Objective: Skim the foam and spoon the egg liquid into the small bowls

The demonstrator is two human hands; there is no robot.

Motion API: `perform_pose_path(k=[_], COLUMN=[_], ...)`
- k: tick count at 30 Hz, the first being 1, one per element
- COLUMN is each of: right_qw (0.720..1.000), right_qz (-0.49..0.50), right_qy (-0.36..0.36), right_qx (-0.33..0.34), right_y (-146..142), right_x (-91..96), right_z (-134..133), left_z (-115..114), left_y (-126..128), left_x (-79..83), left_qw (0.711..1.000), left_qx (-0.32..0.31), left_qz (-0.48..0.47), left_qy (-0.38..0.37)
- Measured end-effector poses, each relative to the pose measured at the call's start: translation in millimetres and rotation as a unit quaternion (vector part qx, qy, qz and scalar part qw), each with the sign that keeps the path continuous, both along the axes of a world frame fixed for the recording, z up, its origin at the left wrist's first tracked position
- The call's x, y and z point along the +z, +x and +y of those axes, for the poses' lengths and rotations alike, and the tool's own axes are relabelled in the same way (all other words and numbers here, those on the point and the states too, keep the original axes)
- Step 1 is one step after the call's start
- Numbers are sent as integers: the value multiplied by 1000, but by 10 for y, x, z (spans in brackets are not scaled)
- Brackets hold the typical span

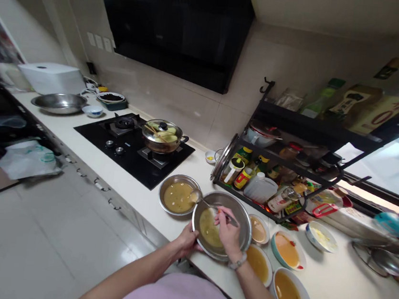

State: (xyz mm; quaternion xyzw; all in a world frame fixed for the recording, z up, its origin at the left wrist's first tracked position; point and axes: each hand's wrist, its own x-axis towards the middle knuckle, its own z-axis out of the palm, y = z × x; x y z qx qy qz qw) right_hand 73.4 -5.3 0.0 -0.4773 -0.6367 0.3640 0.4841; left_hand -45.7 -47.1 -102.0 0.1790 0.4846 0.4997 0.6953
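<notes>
My left hand is closed on the near left rim of a large metal bowl. Yellowish broth pools toward that bowl's left side, so it looks tilted. In my right hand is the handle of a metal ladle, held across the large bowl. The ladle's head is at the right rim of a smaller metal bowl, which holds broth with pale bits and stands on the counter. Just right of the large bowl are a small bowl of pale orange liquid and a bowl of brownish soup.
A lidded pot sits on the black gas stove. A dark rack of bottles and jars stands by the wall. More soup bowls line the right counter. A wide metal basin is at far left.
</notes>
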Motion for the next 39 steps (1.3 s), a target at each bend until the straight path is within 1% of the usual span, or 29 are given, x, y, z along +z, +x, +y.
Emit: perform_pose_path(k=[2, 4, 5, 7, 8, 11, 13, 17, 20, 23, 25, 27, 30, 32, 34, 35, 37, 39], right_qw=[993, 973, 962, 951, 952, 965, 968, 973, 976, 981, 987, 994, 998, 991, 979, 973, 964, 966], right_qz=[-53, -91, -103, -121, -127, -140, -147, -165, -168, -152, -125, -87, -21, 18, 59, 82, 117, 119], right_qy=[91, 179, 212, 243, 243, 208, 201, 159, 138, 120, 104, 69, -25, -87, -132, -147, -163, -154], right_qx=[60, 117, 136, 148, 139, 79, 40, -5, -30, -24, -10, -10, -54, -100, -144, -161, -173, -171], right_y=[-51, -52, -33, 44, 101, 349, 559, 972, 1142, 1115, 1010, 887, 762, 745, 765, 782, 817, 844], right_x=[4, -11, -25, -61, -82, -144, -182, -274, -373, -467, -509, -531, -538, -532, -520, -514, -502, -491], right_z=[-47, -90, -106, -129, -136, -159, -192, -332, -485, -629, -697, -729, -700, -638, -559, -521, -455, -411], left_z=[-6, -14, -17, -21, -21, -15, -9, -3, -2, 1, 4, 7, 4, -1, -6, -8, -10, -9], left_y=[1, -1, -3, -8, -11, -15, -17, -25, -33, -34, -31, -27, -18, -13, -8, -6, -2, 1], left_x=[21, 52, 68, 96, 105, 106, 88, 39, 17, 18, 26, 32, 32, 24, 14, 9, -1, -6], left_qw=[1000, 1000, 1000, 1000, 1000, 1000, 1000, 1000, 1000, 1000, 1000, 1000, 1000, 1000, 1000, 1000, 1000, 1000], left_qx=[4, 2, 1, 2, 3, 3, 0, 1, -4, 0, 4, 4, 3, 3, 4, 6, 10, 10], left_qz=[-2, -6, -8, -10, -11, -9, -7, -5, -3, 1, 2, 5, 11, 13, 11, 10, 8, 8], left_qy=[-1, 1, 3, 6, 4, -10, -14, -9, -5, -8, -12, -18, -19, -13, -6, -2, 0, 1])
